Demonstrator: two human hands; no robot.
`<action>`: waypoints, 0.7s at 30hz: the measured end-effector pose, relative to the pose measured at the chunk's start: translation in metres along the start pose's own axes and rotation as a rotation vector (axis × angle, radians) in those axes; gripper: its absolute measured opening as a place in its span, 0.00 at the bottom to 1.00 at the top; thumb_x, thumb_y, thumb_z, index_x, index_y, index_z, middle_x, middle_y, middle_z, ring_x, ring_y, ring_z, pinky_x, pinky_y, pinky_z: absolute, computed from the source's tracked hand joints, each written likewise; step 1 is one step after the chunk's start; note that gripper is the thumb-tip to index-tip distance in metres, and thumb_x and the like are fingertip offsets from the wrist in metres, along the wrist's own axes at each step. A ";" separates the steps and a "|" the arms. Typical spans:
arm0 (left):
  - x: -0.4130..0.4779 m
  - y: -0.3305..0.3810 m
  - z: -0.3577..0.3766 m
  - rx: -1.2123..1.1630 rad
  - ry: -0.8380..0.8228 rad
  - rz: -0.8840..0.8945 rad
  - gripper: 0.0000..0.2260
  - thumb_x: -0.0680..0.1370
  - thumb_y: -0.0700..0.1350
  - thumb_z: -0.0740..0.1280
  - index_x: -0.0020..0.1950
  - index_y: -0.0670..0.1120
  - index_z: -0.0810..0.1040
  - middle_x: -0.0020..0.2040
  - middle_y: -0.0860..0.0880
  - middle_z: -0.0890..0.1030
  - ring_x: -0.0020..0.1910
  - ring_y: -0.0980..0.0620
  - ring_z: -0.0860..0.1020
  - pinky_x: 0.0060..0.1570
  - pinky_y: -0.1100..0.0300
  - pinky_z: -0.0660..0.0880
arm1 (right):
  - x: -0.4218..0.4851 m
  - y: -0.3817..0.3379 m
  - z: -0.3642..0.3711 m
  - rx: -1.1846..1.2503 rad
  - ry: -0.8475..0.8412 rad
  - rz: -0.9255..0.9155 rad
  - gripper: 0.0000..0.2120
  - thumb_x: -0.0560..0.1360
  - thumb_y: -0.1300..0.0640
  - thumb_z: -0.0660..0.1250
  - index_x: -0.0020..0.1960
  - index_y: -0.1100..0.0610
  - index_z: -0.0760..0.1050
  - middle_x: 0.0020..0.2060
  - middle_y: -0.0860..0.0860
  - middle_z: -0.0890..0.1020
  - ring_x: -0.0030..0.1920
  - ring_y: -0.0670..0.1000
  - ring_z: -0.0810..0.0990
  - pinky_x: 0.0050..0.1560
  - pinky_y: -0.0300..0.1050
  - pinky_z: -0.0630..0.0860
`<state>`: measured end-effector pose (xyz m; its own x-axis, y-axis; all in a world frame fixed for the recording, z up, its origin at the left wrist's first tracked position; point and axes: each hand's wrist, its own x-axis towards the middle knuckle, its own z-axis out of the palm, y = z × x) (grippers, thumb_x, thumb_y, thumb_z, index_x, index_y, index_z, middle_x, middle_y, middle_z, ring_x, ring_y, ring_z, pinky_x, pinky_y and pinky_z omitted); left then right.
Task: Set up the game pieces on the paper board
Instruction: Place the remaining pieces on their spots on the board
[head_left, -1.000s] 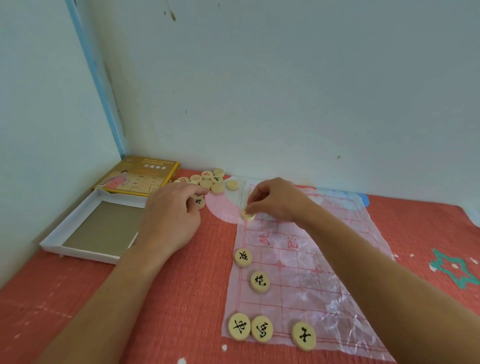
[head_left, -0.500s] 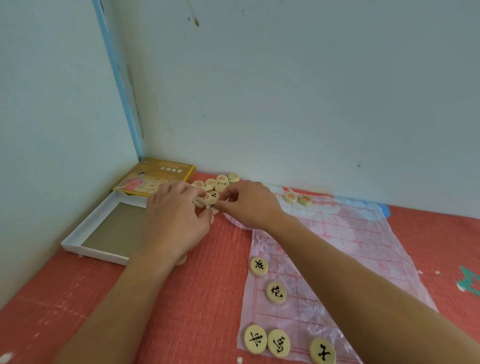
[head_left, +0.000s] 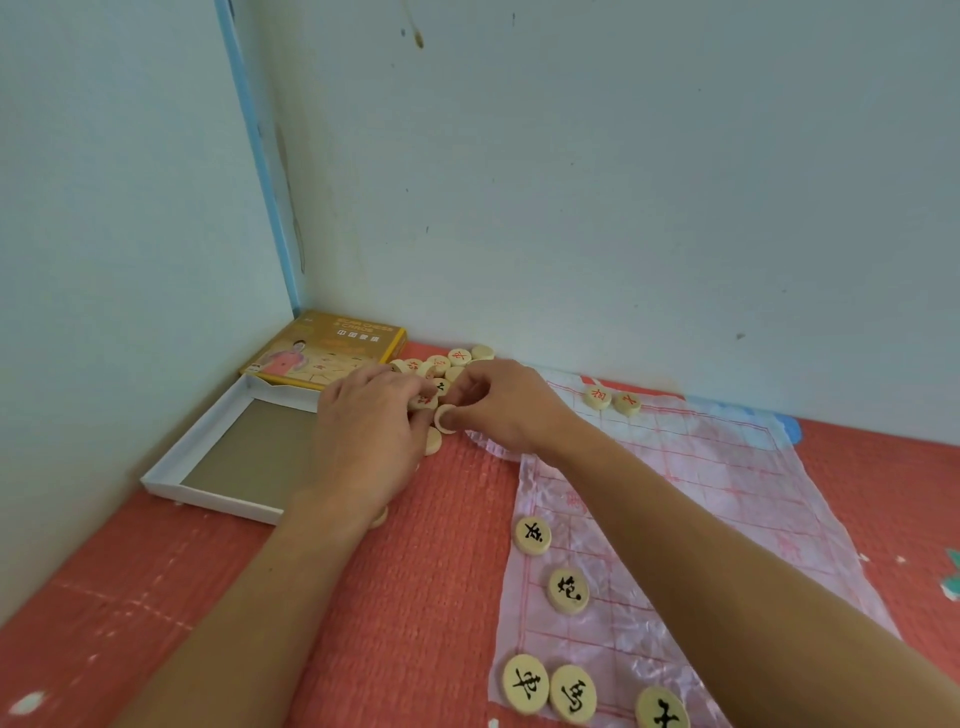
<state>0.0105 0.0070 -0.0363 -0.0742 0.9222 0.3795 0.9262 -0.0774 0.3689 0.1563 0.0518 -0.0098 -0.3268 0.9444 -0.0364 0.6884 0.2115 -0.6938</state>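
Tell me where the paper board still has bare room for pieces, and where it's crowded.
Bare: the paper board's middle and right side, between the two red-marked pieces at its far edge and the black-marked pieces along its near left edge. Crowded: the loose pile by the wall, where the left hand touches it and the right hand pinches a piece.

Pale wooden pieces, black or red characters; pink red-gridded paper board; yellow box lid; salmon-red mat.

Before you, a coral mat under your paper board, loose wooden pieces, white box tray and yellow lid.
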 end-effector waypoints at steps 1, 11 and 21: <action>0.000 0.000 0.000 0.003 0.010 -0.002 0.11 0.77 0.51 0.65 0.58 0.56 0.79 0.57 0.55 0.79 0.64 0.52 0.70 0.61 0.54 0.61 | -0.002 0.001 -0.002 0.035 -0.002 0.006 0.06 0.68 0.55 0.75 0.43 0.52 0.80 0.39 0.46 0.81 0.41 0.46 0.78 0.48 0.47 0.76; 0.001 0.008 0.000 -0.109 0.122 0.085 0.13 0.75 0.48 0.70 0.59 0.52 0.79 0.55 0.53 0.77 0.56 0.50 0.74 0.57 0.55 0.65 | -0.029 0.012 -0.030 0.437 -0.074 0.093 0.08 0.75 0.65 0.68 0.54 0.60 0.81 0.39 0.53 0.83 0.38 0.47 0.81 0.39 0.36 0.78; -0.007 0.024 0.004 -0.472 0.086 0.205 0.12 0.75 0.48 0.71 0.58 0.51 0.81 0.54 0.55 0.75 0.50 0.58 0.76 0.53 0.61 0.75 | -0.055 0.029 -0.073 0.567 0.022 0.164 0.08 0.75 0.62 0.69 0.53 0.63 0.78 0.45 0.55 0.86 0.42 0.47 0.84 0.43 0.38 0.80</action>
<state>0.0349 0.0001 -0.0330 0.0430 0.8375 0.5447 0.6592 -0.4335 0.6145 0.2414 0.0240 0.0246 -0.2272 0.9598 -0.1651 0.2729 -0.1000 -0.9568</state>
